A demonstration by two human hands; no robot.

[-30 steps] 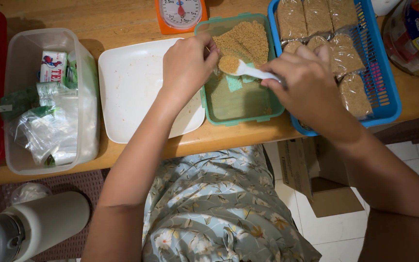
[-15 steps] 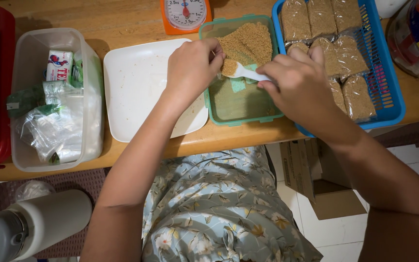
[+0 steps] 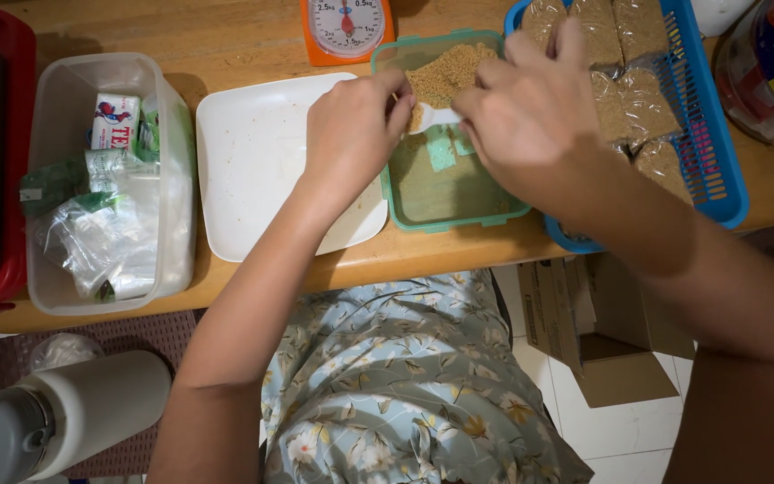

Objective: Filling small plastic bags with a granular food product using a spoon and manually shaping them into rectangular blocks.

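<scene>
Scooping goes on mid-batch: right hand (image 3: 530, 116) pinches a white spoon (image 3: 432, 116) of brown granules over the green tub (image 3: 459, 211), left hand (image 3: 351, 130) closes fingers at its tip, several filled packets (image 3: 638, 99) already in the blue basket (image 3: 718, 170), tub still part full
</scene>
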